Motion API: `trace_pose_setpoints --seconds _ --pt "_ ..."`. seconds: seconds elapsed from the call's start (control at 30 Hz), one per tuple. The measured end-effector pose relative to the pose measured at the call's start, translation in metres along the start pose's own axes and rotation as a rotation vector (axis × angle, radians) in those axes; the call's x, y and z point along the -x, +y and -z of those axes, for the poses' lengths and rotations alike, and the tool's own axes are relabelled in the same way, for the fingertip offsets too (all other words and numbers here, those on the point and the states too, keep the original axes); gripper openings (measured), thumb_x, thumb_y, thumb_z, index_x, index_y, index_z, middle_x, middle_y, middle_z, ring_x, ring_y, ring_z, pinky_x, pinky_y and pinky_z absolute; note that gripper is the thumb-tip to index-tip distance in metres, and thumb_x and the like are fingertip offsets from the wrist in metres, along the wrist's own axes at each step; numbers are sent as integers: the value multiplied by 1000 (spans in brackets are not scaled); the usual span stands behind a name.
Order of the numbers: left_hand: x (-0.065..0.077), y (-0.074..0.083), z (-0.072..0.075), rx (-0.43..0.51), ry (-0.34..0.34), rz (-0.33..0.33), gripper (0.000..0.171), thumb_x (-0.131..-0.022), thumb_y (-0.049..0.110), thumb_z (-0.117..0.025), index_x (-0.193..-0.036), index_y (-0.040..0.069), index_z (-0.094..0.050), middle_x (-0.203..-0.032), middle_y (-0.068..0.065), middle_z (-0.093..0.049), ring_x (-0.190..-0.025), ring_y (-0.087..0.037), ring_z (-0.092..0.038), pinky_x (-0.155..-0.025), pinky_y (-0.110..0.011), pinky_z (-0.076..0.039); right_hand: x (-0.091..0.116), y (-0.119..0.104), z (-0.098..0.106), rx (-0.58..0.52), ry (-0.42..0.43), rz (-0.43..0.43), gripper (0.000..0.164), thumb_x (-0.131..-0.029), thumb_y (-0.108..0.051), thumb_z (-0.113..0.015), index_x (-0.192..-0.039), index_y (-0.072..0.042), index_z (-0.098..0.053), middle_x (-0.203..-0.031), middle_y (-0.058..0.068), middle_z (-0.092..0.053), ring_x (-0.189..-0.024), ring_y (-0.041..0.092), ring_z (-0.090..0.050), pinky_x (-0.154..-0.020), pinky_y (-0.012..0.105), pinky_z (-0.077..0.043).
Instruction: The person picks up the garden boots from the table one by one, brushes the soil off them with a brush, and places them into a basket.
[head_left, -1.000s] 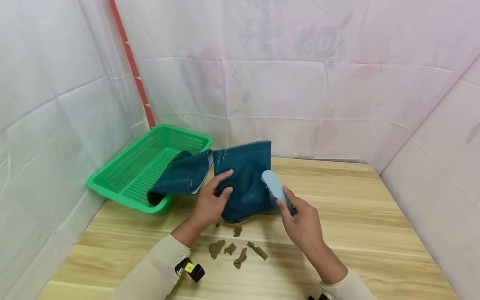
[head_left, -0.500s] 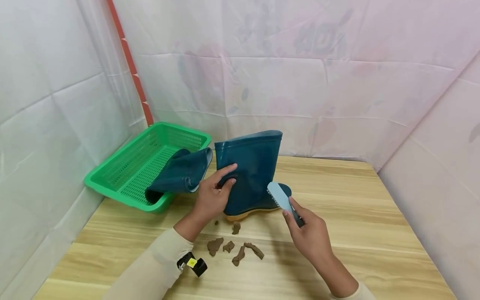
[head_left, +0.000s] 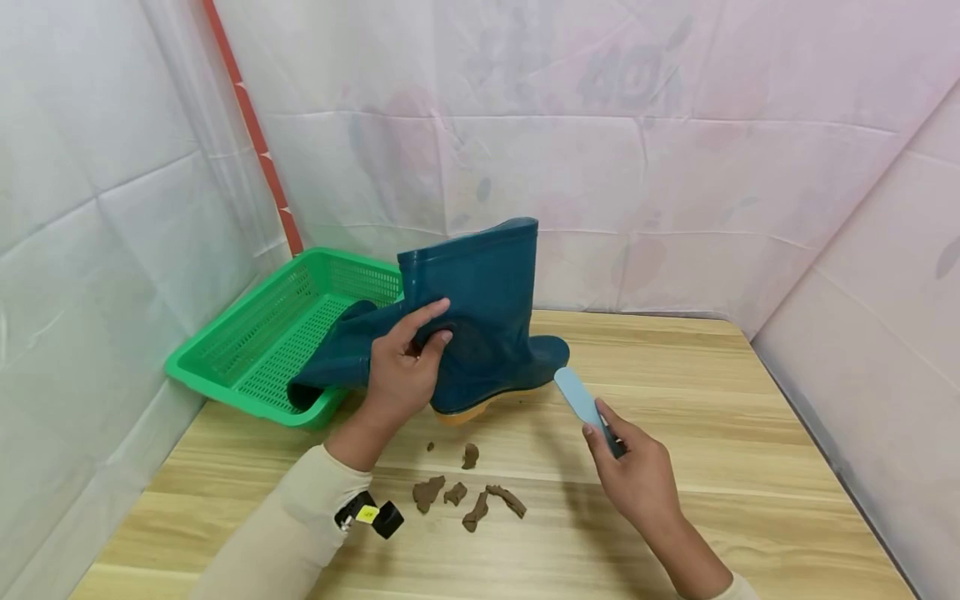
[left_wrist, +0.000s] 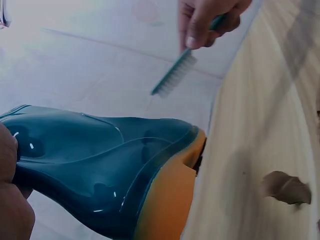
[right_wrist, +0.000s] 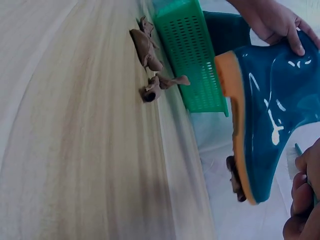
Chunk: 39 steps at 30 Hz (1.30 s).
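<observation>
My left hand (head_left: 403,367) grips the shaft of a dark teal rubber boot (head_left: 480,325) near its back edge, holding it upright with the toe to the right. The boot's sole (right_wrist: 238,115) is orange, and a brown clump (right_wrist: 234,180) sticks to it under the toe in the right wrist view. My right hand (head_left: 637,467) holds a brush (head_left: 577,398) with a light blue back by its handle, just right of the boot's toe. In the left wrist view the brush's pale bristles (left_wrist: 176,77) show, apart from the boot.
A green plastic basket (head_left: 247,392) stands at the table's left, with a second teal boot (head_left: 341,350) leaning over its near rim. Several brown clumps (head_left: 429,493) lie on the wooden table (head_left: 675,400) in front of the boot. White sheeting (head_left: 555,167) walls the back and sides.
My left hand has raised the boot and turned it so its toe and orange sole show. The brush has drawn down and right, off the boot.
</observation>
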<state>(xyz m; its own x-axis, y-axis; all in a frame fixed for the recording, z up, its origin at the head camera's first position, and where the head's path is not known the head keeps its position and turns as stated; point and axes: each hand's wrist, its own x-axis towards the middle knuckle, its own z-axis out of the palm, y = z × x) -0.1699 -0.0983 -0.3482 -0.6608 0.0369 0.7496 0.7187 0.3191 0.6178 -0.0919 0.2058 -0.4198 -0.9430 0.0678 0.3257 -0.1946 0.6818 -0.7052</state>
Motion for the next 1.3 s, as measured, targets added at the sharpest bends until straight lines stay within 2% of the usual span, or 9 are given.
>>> trace_pose_setpoints --seconds 0.27,0.5,0.67,0.83,0.97,1.03,1.13,1.23,1.3 --pt "-15 14 13 84 -5 11 40 -95 -7 -67 -134 2 -65 -52 2 -36 -39 -9 -27 -44 -26 -30 1 11 2 11 -38 -120 45 -102 -23 -67 -139 0 -62 -91 13 -72 -58 13 -56 -46 27 -45" --pt "-21 24 17 98 8 -28 42 -90 -14 -69 -131 -2 -66 -66 -5 -46 -39 -9 -26 -44 -25 -28 -10 16 -2 -73 -312 -299 45 -111 -26 -45 -139 8 -57 -83 10 -64 -49 15 -53 -47 30 -46" --pt "-22 28 17 108 26 -12 42 -89 -14 -70 -130 -3 -66 -72 -9 -48 -40 -9 -27 -44 -24 -28 -17 15 -9 -139 -418 -400 39 -111 -19 -41 -138 6 -54 -85 12 -63 -49 21 -60 -48 35 -52" --pt "-22 31 18 111 23 -23 42 -89 -16 -69 -129 -4 -66 -71 -9 -49 -39 -9 -27 -43 -24 -29 -20 20 -10 70 -466 -322 54 -105 -8 -40 -154 9 -25 -99 25 -63 -66 28 -65 -50 38 -52" --pt "-22 32 20 99 24 -34 42 -89 -16 -70 -129 -3 -66 -68 -7 -47 -39 -9 -27 -43 -24 -29 -22 25 -11 291 -462 -211 55 -98 -6 -47 -147 14 -32 -120 38 -58 -97 39 -65 -64 46 -53" --pt "-22 32 21 90 30 -33 42 -89 -15 -70 -129 -3 -67 -66 -6 -46 -39 -8 -27 -43 -24 -29 -23 27 -12 281 -470 -221 60 -97 -7 -48 -148 16 -27 -114 36 -62 -93 38 -67 -63 46 -54" --pt "-22 32 23 73 36 -32 42 -89 -14 -71 -129 -2 -67 -65 -5 -45 -39 -8 -26 -43 -24 -28 -27 29 -16 107 -445 -310 63 -99 -11 -49 -150 17 -23 -89 24 -66 -67 26 -63 -53 38 -50" --pt "-23 33 25 72 35 -38 42 -89 -14 -71 -129 -2 -67 -67 -6 -46 -39 -8 -26 -44 -24 -28 -37 28 -20 -278 -396 -506 51 -103 -20 -54 -140 12 -40 -61 3 -50 -47 14 -42 -44 28 -37" --pt "-24 34 26 74 33 -46 42 -88 -15 -70 -128 -3 -67 -68 -7 -46 -39 -8 -26 -44 -24 -27 -45 26 -25 -560 -362 -622 40 -103 -25 -59 -125 8 -52 -57 -2 -40 -46 10 -34 -44 25 -31"
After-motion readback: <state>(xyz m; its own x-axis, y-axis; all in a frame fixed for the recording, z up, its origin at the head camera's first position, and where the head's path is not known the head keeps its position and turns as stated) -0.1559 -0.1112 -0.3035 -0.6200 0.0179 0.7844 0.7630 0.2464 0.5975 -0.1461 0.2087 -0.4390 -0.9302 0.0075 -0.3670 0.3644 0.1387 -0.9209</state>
